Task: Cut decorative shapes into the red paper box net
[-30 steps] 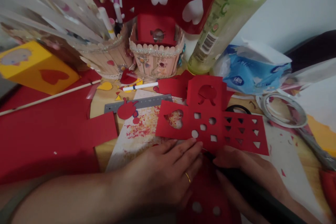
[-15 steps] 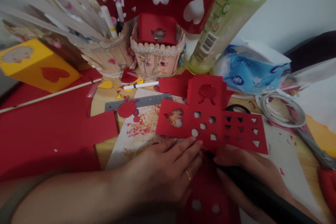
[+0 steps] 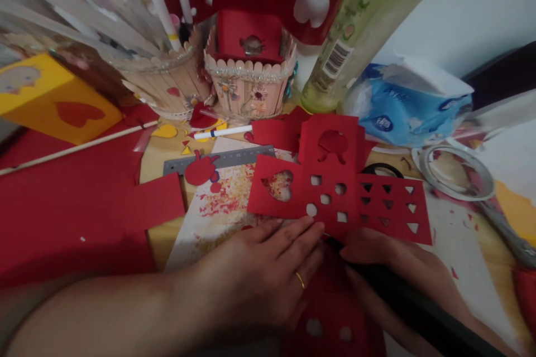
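Note:
My left hand (image 3: 268, 273) lies flat on a red paper cutout (image 3: 329, 159), its fingers stretched towards the middle and a gold ring on one of them. The paper is shaped like an unfolded box, with heart, round, square and triangle holes cut through it. In my right hand (image 3: 389, 256) is a craft knife (image 3: 397, 295) with a thick black handle, held like a pen. Its thin tip meets the paper just beside my left fingertips; the exact contact is hard to make out.
A grey ruler (image 3: 234, 156), a red apple-shaped cutout (image 3: 199, 170) and a white marker (image 3: 226, 131) lie beyond my left hand. Behind stand stick baskets (image 3: 251, 83) and a green bottle (image 3: 335, 61). Tape (image 3: 456, 173) and a blue tissue pack (image 3: 406, 109) are at the right.
The view has shifted slightly, so the background sits a little higher. The knife tip has moved slightly at the paper; my left hand stays in place.

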`<state>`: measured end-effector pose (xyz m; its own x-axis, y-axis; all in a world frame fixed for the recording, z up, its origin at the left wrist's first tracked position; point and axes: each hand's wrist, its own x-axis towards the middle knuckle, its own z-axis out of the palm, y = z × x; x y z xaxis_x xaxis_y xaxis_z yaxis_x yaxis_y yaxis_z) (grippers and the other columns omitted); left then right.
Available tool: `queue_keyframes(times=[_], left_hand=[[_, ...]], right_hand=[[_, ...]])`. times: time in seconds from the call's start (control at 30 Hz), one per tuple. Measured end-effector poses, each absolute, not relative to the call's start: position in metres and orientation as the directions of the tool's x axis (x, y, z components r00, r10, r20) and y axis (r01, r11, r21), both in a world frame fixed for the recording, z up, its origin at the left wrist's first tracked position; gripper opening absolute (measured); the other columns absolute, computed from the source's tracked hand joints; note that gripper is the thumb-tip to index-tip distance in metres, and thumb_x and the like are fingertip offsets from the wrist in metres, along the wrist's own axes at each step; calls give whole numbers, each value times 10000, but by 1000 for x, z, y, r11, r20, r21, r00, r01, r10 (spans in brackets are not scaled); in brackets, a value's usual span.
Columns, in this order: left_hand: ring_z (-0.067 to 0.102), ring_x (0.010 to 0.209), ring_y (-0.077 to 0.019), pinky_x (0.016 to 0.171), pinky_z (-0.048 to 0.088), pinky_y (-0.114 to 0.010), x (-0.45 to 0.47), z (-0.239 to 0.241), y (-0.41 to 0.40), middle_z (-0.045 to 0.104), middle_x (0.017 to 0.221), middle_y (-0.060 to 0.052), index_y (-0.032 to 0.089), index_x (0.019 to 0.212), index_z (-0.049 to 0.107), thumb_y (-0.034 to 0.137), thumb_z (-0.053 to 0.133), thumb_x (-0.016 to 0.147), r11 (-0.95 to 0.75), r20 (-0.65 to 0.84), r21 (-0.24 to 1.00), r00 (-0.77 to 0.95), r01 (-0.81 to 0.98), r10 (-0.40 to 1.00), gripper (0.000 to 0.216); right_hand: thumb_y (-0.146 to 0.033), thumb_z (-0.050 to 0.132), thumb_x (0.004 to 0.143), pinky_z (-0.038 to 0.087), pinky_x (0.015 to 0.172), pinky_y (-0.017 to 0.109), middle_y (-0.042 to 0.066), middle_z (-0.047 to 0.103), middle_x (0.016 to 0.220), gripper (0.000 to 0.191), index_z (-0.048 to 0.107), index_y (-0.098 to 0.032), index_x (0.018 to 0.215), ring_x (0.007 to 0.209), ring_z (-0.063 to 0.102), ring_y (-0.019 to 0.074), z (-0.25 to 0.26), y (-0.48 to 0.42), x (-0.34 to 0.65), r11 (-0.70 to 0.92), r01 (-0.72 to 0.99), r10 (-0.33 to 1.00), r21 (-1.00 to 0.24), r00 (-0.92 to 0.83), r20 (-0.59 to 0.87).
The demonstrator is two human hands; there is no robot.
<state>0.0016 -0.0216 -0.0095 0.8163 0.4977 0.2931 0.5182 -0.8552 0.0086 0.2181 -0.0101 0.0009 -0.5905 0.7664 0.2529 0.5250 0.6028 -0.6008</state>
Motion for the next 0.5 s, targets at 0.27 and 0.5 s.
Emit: queue_keyframes(times=[0.27, 0.5], left_hand=[[556, 1186, -223, 933, 439, -330, 1, -9, -21, 570, 1315, -91, 102, 1217, 594, 300, 403, 963, -856, 290, 11, 818, 517, 497, 375], [551, 1194, -226, 949, 436, -335, 2, -10, -21, 563, 1322, -92, 99, 1224, 589, 302, 398, 960, -853, 298, 20, 812, 521, 502, 385]], right_hand=[[-56, 433, 786, 421, 423, 177, -55, 531, 621, 215, 413, -253, 871, 440, 521, 82, 0, -15, 219, 601, 546, 771, -583, -588, 244], [-40, 435, 762, 431, 434, 183, -58, 555, 610, 239, 411, -260, 854, 445, 552, 92, 1, -14, 219, 576, 568, 792, -588, -567, 228]])
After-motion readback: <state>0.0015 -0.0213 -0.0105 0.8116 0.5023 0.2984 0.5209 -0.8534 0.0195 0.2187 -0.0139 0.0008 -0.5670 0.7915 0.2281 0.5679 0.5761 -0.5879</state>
